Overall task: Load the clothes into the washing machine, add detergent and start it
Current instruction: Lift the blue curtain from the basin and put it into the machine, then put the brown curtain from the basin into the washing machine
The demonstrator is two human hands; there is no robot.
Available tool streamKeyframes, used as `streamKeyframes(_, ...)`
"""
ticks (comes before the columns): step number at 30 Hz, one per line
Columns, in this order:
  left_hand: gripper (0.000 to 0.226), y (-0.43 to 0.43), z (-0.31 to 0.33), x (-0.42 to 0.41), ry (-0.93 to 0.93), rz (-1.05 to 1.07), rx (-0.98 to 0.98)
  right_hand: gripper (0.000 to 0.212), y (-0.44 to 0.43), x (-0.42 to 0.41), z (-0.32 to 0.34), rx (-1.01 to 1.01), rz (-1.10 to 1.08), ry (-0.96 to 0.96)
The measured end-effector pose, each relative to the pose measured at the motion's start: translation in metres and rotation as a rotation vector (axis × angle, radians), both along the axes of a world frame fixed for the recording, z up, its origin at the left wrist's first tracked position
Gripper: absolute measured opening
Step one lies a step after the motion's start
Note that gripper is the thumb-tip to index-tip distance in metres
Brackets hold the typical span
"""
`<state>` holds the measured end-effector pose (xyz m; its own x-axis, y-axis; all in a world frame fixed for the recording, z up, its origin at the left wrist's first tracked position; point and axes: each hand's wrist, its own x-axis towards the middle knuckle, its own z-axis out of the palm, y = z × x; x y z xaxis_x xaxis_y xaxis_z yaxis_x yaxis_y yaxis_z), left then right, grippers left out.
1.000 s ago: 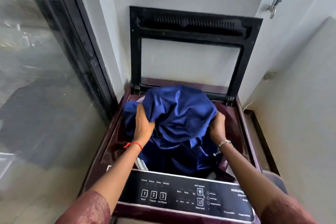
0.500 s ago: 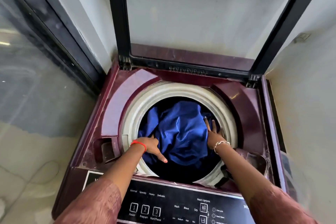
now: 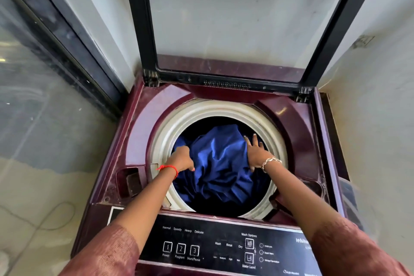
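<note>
The maroon top-loading washing machine (image 3: pixel 298 132) stands with its glass lid (image 3: pixel 242 20) raised upright. A bundle of dark blue cloth (image 3: pixel 220 163) lies inside the drum, below the white drum rim (image 3: pixel 170 132). My left hand (image 3: pixel 182 159), with a red thread at the wrist, is inside the drum at the bundle's left side, fingers curled into the fabric. On the bundle's right side my right hand (image 3: pixel 255 152), wearing a bracelet, presses flat with fingers spread. No detergent is in view.
The black control panel (image 3: pixel 224 244) with buttons 1, 2, 3 runs along the front edge. A small recess (image 3: pixel 131 180) sits left of the drum. A glass door (image 3: pixel 44 74) is on the left, a wall (image 3: pixel 369 119) close on the right. A cable (image 3: pixel 56 219) lies on the floor.
A second ago both hands held the blue bundle above the opening; it has gone down into the drum. Since half a second ago my left hand's fingers curled into the cloth.
</note>
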<state>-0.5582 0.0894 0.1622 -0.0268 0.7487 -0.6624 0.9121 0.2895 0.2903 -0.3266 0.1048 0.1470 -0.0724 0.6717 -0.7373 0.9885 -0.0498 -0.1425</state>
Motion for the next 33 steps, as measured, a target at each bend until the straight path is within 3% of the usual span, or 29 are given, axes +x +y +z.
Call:
streamKeyframes(4,0.075,0.001,0.029,0.014,-0.118,-0.077,0.24,0.094,0.001,-0.01,0.046,0.234,-0.001,0.174)
streamKeyframes(7,0.066,-0.01,0.05,0.031,-0.204,-0.207,0.292,0.069,-0.018,-0.015,0.069,0.175,0.203,0.175)
streamKeyframes(10,0.054,-0.023,0.062,0.05,-0.219,-0.299,0.328,0.056,-0.043,-0.011,0.083,0.122,0.199,0.126)
streamKeyframes(18,0.04,-0.066,0.113,0.131,-0.398,-0.455,0.54,0.035,-0.12,0.056,0.155,0.661,-0.261,0.368)
streamKeyframes(22,0.044,-0.088,0.138,0.19,-0.452,-0.579,0.62,0.029,-0.166,0.111,0.179,0.846,-0.434,0.405)
streamKeyframes(28,0.062,-0.112,0.146,0.291,-0.427,-0.828,0.615,0.03,-0.221,0.218,0.152,0.858,-0.646,0.285)
streamKeyframes(33,0.071,-0.114,0.101,0.394,-0.244,-1.022,0.417,0.028,-0.257,0.317,0.101,0.747,-0.835,0.265)
